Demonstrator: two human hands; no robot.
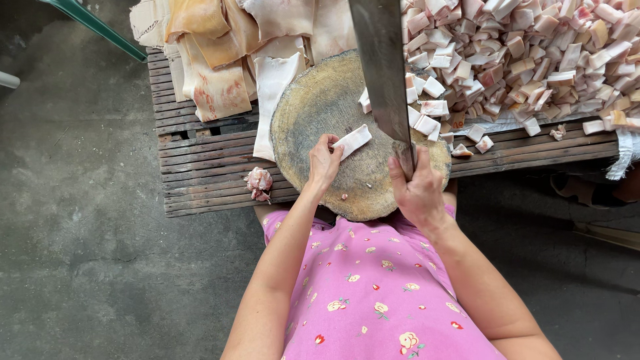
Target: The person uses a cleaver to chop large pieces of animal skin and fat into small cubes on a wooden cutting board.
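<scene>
Cleaver (383,73) is gripped raised by right hand (419,190); fat strip (352,141) is pinned on chopping block (320,113) by left hand (323,163), steadied for cutting.

My left grip (325,160) pins a pale strip of pork fat (353,141) on the round chopping block (313,110). My right grip (417,190) holds the cleaver (383,67) raised over it, with cut cubes (533,53) heaped on the slatted worktop (200,167) to the right.

One view only: head cam, worn by the person, was aimed steeply down from close above at the round chopping block (333,127) and wooden pallet (200,160); no 2nd view was given.
</scene>
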